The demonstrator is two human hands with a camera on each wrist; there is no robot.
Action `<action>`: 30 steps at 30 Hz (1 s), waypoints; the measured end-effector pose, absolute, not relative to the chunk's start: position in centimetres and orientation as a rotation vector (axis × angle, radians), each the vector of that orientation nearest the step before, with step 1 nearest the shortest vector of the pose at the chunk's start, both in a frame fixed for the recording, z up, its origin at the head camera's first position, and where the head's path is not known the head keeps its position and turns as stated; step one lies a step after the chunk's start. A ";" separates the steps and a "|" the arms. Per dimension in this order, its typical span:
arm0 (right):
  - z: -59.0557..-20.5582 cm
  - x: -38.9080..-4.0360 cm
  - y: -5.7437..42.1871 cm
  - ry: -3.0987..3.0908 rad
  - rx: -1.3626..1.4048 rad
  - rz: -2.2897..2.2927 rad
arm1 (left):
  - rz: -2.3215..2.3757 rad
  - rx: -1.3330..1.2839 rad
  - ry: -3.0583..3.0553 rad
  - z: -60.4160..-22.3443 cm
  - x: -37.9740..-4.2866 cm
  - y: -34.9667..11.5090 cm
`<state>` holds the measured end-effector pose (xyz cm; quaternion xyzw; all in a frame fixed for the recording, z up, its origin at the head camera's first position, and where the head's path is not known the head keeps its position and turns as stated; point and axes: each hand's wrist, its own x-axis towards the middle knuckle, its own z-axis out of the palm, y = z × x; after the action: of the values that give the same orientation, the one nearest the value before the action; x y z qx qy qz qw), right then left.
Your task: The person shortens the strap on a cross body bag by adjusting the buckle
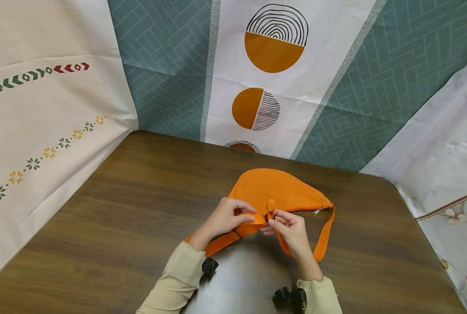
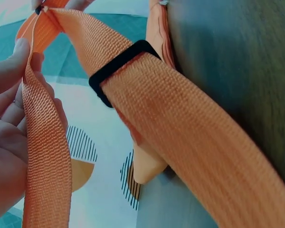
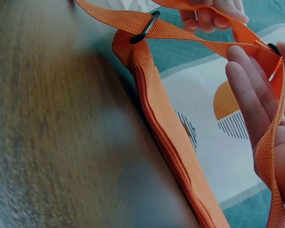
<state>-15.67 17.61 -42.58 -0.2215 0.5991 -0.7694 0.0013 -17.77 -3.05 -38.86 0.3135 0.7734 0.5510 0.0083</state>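
We had orange bag (image 1: 274,189) flat on brown table (image 1: 100,226), near middle, just beyond our hands. Left hand (image 1: 223,218) pinched strap (image 1: 253,217) beside black buckle (image 1: 270,215); right hand (image 1: 290,229) pinched strap at buckle's other side. Second black slider (image 2: 118,66) sat further along strap. We judged step as adjusting strap at buckle. Next move likely called for feeding webbing through while both pinches stayed firm.

Left hand (image 1: 226,216) pinching, fingers curled; right hand (image 1: 290,227) likewise, fingertips nearly meeting.
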 end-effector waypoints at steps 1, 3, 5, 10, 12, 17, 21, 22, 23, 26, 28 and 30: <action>-42.6 -15.7 17.7 1.891 -0.697 -2.414 | 1.718 0.980 2.423 -38.5 -17.6 -3.2; -42.5 -15.6 17.8 1.923 -0.688 -2.409 | 1.712 0.970 2.431 -37.9 -17.4 -3.6; -42.5 -15.6 18.0 1.964 -0.661 -2.404 | 1.704 0.971 2.437 -37.9 -17.5 -4.0; -42.4 -15.7 18.5 2.025 -0.588 -2.398 | 1.699 0.944 2.446 -39.7 -18.9 -5.4; -42.4 -15.7 18.7 2.024 -0.579 -2.419 | 1.706 0.914 2.447 -40.0 -19.2 -6.1; -42.4 -15.7 18.9 2.026 -0.578 -2.472 | 1.710 0.809 2.456 -40.1 -19.5 -7.4; -42.3 -15.7 18.8 2.033 -0.603 -2.454 | 1.666 0.784 2.472 -40.1 -19.5 -7.9; -42.3 -15.7 18.8 2.030 -0.609 -2.449 | 1.653 0.783 2.477 -40.1 -19.5 -7.9; -42.3 -15.7 18.7 2.022 -0.615 -2.445 | 1.640 0.774 2.482 -40.1 -19.5 -7.9; -42.3 -15.7 18.6 2.029 -0.631 -2.401 | 1.591 0.751 2.514 -40.3 -19.5 -7.9; -42.2 -15.7 18.5 2.054 -0.630 -2.352 | 1.558 0.744 2.534 -40.4 -19.5 -7.8; -42.2 -15.7 18.4 2.086 -0.616 -2.299 | 1.530 0.752 2.549 -40.4 -19.5 -7.7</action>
<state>-15.69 18.43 -42.21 -0.1948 0.6591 -0.7263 -0.0114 -19.48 -7.69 -40.39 0.2451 0.8307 0.4985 0.0373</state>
